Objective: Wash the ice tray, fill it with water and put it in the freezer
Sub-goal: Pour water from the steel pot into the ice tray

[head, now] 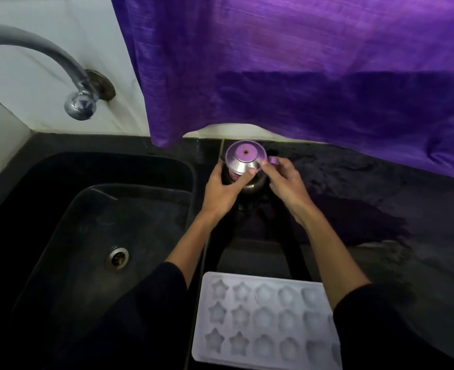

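Ice tray (263, 321) lay on the worktop (380, 198) beside the sink (92, 225), while left hand (221, 189) and right hand (287, 184) gripped a steel flask (243, 166); filling seemingly pending, next needing its lid opened.

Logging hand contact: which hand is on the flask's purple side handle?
The right hand: its fingers pinch the handle of the steel flask. The left hand only steadies the flask's body.
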### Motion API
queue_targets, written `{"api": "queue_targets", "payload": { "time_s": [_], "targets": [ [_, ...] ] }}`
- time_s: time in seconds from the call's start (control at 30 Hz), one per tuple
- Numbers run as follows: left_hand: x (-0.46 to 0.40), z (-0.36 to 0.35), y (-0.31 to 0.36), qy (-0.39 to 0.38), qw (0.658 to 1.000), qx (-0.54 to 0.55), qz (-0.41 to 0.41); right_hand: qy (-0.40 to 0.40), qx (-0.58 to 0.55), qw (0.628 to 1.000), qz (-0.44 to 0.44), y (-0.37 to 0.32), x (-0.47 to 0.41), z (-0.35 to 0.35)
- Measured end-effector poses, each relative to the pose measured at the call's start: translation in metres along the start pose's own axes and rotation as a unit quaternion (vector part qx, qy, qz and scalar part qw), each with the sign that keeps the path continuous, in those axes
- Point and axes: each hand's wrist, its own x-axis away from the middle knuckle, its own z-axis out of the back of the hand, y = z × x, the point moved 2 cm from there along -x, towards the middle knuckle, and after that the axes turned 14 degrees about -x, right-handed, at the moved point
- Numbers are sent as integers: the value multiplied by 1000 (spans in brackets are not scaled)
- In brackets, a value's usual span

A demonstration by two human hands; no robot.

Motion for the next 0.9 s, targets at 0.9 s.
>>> {"api": "queue_targets", "payload": {
  "time_s": [0.9],
  "targets": [
    [86,-25,18,16,993,98,-63,32,-22,995,97,-44,104,35]
  ]
}}
